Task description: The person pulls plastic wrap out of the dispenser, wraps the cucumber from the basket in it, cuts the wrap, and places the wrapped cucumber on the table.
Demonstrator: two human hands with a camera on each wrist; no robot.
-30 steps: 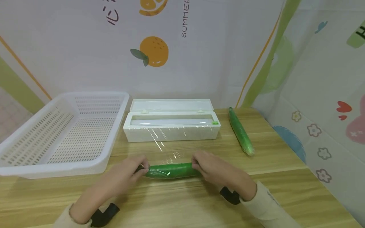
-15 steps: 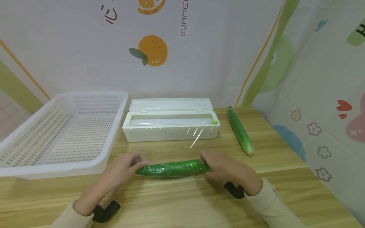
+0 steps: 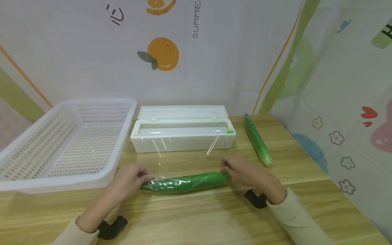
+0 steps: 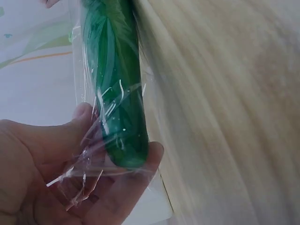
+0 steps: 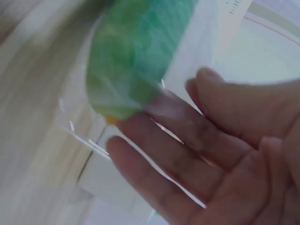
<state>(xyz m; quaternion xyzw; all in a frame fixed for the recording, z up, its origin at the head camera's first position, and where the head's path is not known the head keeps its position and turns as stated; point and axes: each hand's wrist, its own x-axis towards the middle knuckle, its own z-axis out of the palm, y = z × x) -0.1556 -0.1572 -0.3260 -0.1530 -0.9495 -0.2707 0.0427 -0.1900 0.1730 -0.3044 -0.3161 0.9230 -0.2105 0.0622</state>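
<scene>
A green cucumber (image 3: 185, 182) lies crosswise on the wooden table, covered by clear cling film (image 4: 86, 154) that runs back to a white dispenser box (image 3: 183, 141) with its lid up. At the cucumber's left end my left hand (image 3: 132, 178) has its thumb and fingers around the tip and bunched film. My right hand (image 3: 243, 172) is at the other end. In the right wrist view its thumb and a fingertip are close together at the film, while the longer fingers (image 5: 173, 150) reach to the cucumber's tip. Part of that contact is blurred.
A white slotted basket (image 3: 88, 146) stands at the left. Another cucumber (image 3: 258, 140), apparently film-wrapped, lies to the right of the box. A green slider (image 3: 229, 131) sits at the box's right end. A printed curtain (image 3: 208, 75) hangs behind the table.
The hands have spread apart along the cucumber, the left moving left and the right moving right toward its end. More of the cucumber shows between them, and the film's creases have shifted.
</scene>
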